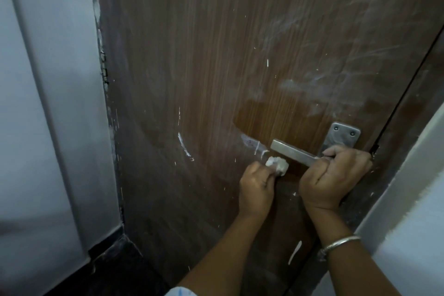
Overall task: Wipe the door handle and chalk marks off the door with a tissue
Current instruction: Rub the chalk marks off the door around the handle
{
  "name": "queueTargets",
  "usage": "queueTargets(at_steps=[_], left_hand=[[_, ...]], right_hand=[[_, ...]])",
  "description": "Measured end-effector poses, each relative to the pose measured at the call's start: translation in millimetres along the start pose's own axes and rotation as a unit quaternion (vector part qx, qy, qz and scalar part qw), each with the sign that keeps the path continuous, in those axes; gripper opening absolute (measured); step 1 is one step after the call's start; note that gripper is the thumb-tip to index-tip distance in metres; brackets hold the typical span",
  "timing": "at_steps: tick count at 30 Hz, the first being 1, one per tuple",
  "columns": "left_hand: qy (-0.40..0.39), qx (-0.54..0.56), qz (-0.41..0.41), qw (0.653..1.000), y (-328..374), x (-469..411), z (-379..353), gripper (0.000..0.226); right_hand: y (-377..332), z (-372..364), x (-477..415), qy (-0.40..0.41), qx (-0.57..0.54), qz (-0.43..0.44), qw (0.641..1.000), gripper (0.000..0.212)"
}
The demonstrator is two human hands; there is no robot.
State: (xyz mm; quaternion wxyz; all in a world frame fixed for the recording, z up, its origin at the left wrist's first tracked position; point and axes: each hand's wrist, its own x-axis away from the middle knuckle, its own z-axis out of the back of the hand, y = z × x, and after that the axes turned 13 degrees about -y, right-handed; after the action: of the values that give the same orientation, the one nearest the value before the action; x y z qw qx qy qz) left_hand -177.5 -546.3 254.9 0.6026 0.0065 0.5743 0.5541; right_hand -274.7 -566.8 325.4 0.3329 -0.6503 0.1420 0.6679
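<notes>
One brown door (216, 55) fills most of our view, with a pale wall (36, 103) to its left. Smeared chalk marks (324, 60) cloud the door's upper right; a sharper white arc (183, 145) sits lower, left of the handle.

Right hand (334, 175): fingers curled round the metal door handle (290, 151) near its mounting plate (342, 134). We note a silver bangle (341, 243) on that wrist.

Left hand (257, 187): fingers closed round a crumpled white tissue (277, 164), which is held against the door just below the handle's free end, beside a short chalk streak (258, 148).
</notes>
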Motion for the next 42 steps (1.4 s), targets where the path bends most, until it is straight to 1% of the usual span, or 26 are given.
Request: queueTargets(at_steps=[3, 7, 9, 11, 13, 15, 17, 20, 22, 24, 27, 29, 32, 37, 42], left_hand=[[0.018, 0.017, 0.042, 0.999, -5, 8, 1, 0.009], [0.019, 0.023, -0.004, 1.000, 10, -17, 9, 0.010], [0.034, 0.038, -0.013, 0.999, 16, -32, 11, 0.009], [0.055, 0.061, -0.003, 0.997, 15, -33, 8, 0.010], [0.067, 0.080, 0.031, 0.994, 4, -18, 3, 0.009], [0.062, 0.082, 0.063, 0.993, -9, -2, 1, 0.008], [0.043, 0.066, 0.064, 0.995, -15, 1, 2, 0.006], [0.029, 0.023, 0.026, 0.999, -10, -11, 10, 0.007], [0.027, 0.021, -0.009, 0.999, -5, -21, 12, 0.009], [0.033, 0.037, -0.017, 0.999, -4, -24, 10, 0.010], [0.053, 0.058, 0.026, 0.997, -12, -13, 6, 0.008], [0.043, 0.058, 0.042, 0.997, -19, -4, 6, 0.007], [0.019, 0.037, 0.028, 0.999, -16, -11, 12, 0.005], [0.056, 0.071, 0.005, 0.996, -6, -31, 18, 0.007], [0.042, 0.053, 0.058, 0.996, -24, -7, 13, 0.006]], right_hand=[[-2, 1, 0, -0.007, 0.000, -0.004, 1.000, 0.014], [0, 1, 0, -0.002, 0.001, 0.003, 1.000, 0.014], [1, 0, 0, 0.002, 0.003, 0.005, 1.000, 0.014], [2, 0, 0, 0.001, 0.005, 0.011, 1.000, 0.014], [2, -1, 0, 0.004, 0.006, 0.015, 1.000, 0.013], [1, -1, 1, 0.004, 0.007, 0.011, 1.000, 0.013], [0, -1, 0, 0.002, 0.005, 0.012, 1.000, 0.014], [0, 0, 0, 0.002, 0.007, 0.016, 1.000, 0.013], [1, -1, 1, 0.005, 0.003, 0.017, 1.000, 0.014], [1, -1, 1, -0.001, -0.004, 0.015, 1.000, 0.014], [2, -2, 0, 0.000, 0.002, 0.021, 1.000, 0.015], [2, -2, 0, 0.003, 0.005, 0.020, 1.000, 0.016], [2, -2, 0, 0.004, 0.001, 0.016, 1.000, 0.017], [4, -2, 2, 0.007, 0.003, 0.020, 1.000, 0.014], [5, -4, 3, 0.014, 0.000, 0.033, 0.999, 0.013]])
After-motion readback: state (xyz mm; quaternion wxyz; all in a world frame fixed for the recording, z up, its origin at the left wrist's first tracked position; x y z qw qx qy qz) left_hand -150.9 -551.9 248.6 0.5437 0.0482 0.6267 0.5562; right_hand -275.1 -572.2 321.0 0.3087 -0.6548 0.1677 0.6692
